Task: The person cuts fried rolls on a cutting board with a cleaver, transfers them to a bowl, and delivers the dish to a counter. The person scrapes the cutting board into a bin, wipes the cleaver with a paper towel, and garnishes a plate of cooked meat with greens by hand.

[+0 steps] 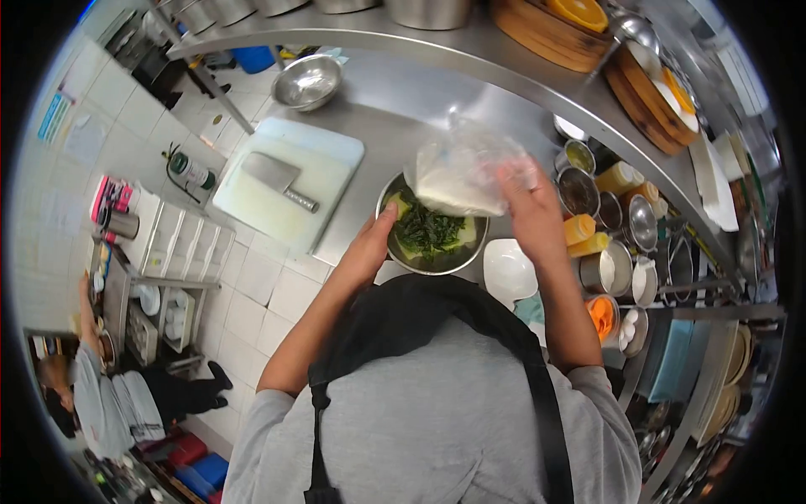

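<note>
A metal bowl (442, 270) holds chopped dark green leaves (430, 228) over paler yellow-green pieces. My left hand (368, 249) grips the bowl's left rim, thumb over the edge. Above the bowl's upper right side, my right hand (527, 197) holds a clear plastic bag (462, 160) with white contents gathered at its bottom. The bag is slightly blurred and hides part of the bowl; whether anything leaves it cannot be seen. A white dish (509, 270) sits just right of the bowl.
A cleaver (273, 174) lies on a white cutting board (323, 155) at the left. Behind it is an empty metal bowl (307, 81). Sauce bottles (581, 228) and metal containers line the right side. A shelf (378, 40) spans overhead. Another person (113, 403) is at far left.
</note>
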A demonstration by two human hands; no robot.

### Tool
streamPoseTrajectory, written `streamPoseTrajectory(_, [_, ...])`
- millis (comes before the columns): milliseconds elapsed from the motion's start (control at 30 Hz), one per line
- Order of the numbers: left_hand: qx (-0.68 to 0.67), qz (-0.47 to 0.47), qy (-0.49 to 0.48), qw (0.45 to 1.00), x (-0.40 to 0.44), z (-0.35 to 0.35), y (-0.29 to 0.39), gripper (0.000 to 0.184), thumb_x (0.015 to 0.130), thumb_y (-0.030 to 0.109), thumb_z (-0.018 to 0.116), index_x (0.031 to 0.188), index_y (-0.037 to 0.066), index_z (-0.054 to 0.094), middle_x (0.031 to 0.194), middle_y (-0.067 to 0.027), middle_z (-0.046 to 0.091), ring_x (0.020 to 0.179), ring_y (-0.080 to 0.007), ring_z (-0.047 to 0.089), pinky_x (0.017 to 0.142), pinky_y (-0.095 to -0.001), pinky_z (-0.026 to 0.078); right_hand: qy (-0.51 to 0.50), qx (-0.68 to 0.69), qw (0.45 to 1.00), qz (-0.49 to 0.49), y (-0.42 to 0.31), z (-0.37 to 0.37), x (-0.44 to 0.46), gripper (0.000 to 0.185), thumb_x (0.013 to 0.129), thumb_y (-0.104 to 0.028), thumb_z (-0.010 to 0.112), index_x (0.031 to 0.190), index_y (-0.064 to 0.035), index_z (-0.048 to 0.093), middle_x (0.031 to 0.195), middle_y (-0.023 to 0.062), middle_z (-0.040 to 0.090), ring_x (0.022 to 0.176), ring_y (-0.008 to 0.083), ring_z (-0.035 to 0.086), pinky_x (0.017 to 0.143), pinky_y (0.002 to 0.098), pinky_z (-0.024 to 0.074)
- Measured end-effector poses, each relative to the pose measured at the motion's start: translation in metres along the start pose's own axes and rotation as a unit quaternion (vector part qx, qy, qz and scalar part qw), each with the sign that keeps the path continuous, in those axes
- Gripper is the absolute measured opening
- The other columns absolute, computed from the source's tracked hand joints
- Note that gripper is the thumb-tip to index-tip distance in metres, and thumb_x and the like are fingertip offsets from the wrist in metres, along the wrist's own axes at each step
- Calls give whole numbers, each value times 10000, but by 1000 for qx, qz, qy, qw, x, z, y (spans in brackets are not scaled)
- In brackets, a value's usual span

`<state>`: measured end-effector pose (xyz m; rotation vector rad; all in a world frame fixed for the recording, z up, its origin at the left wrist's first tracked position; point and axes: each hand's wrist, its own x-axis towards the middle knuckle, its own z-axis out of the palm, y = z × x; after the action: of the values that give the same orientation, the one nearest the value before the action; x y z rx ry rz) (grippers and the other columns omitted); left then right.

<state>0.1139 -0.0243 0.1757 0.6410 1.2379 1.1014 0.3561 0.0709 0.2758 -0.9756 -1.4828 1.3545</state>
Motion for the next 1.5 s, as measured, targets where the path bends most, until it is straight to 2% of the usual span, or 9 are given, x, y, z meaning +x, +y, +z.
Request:
streamPoseTrajectory(233, [-34, 51, 31, 998, -14, -34, -6, 676, 1120, 481, 484, 1537, -51, 471, 1446, -175, 623, 1291, -225, 611, 1103, -356, 471, 89, 210, 973, 23, 0, 11, 20, 249, 1122, -205, 555, 1260, -15, 636, 1143, 55, 709, 985, 150, 692, 837, 238, 538])
streamPoseTrajectory(333, [-27, 63, 36, 997, -25, -44, 2, 647, 1114, 450, 503, 1509, -62, 503, 1441, -184, 625, 1304, -230, 603, 1135, -350, 444, 124, -54, 987, -87, 40, 1, 39, 205, 1108, -203, 575, 1163, -24, 658, 1017, 54, 710, 858, 174, 640, 714, 315, 523])
streamPoseTrajectory(433, [1, 82, 2, 997, -28, -47, 16, 600, 1120, 430, 498, 1436, -75, 569, 1387, -174, 667, 1243, -222, 648, 1088, -344, 494, -21, -299, 952, -59, 66, -2, 49, 202, 1075, -190, 617, 1114, 6, 643, 1031, 95, 715, 886, 181, 635, 795, 338, 532])
streamPoseTrajectory(633, [-15, -4, -134, 991, -26, -17, 40, 550, 1113, 380, 511, 1380, -90, 614, 1310, -158, 707, 1159, -198, 676, 1018, -329, 525, -366, -33, 929, 36, 84, 12, 57, 333, 1025, -152, 634, 1313, 7, 686, 1185, 97, 749, 1072, 149, 673, 967, 315, 533])
streamPoseTrajectory(733, [-13, -25, -127, 992, -21, -11, 33, 526, 1108, 364, 523, 1346, -92, 632, 1286, -157, 717, 1134, -198, 687, 998, -330, 536, -354, 42, 915, 191, 100, 16, 67, 322, 1034, -156, 623, 1299, 11, 696, 1226, 77, 737, 1081, 134, 666, 968, 304, 537])
streamPoseTrajectory(867, [13, 17, -15, 1000, -16, -9, 20, 530, 1099, 371, 539, 1339, -94, 629, 1256, -147, 719, 1133, -193, 678, 1005, -327, 525, -105, -138, 985, -5, 99, -9, 69, 274, 993, -184, 720, 1200, -5, 722, 1114, 35, 728, 1006, 139, 673, 917, 300, 556])
streamPoseTrajectory(1033, [125, 91, 71, 985, 6, -13, 0, 561, 1100, 375, 547, 1381, -108, 591, 1256, -141, 707, 1137, -175, 641, 1003, -315, 492, -232, -319, 919, 2, 8, 11, 26, 377, 914, -193, 790, 1235, -30, 679, 1074, 131, 729, 986, 268, 714, 911, 365, 569])
streamPoseTrajectory(1133, [165, 100, 79, 978, 11, -6, -1, 592, 1095, 420, 492, 1327, -108, 625, 1287, -314, 677, 1244, -407, 633, 1089, -433, 453, -256, -466, 846, -36, 21, 44, 1, 461, 866, -178, 822, 1278, -68, 648, 1112, 146, 732, 1035, 334, 707, 920, 421, 569])
streamPoseTrajectory(1500, [219, 121, 108, 962, 38, -6, -19, 652, 1084, 490, 462, 1313, -95, 638, 1308, -363, 618, 1299, -514, 552, 1121, -506, 419, -230, -470, 847, -95, 58, 61, -7, 581, 821, -109, 825, 1351, -104, 588, 1257, 178, 639, 1159, 402, 658, 973, 502, 559])
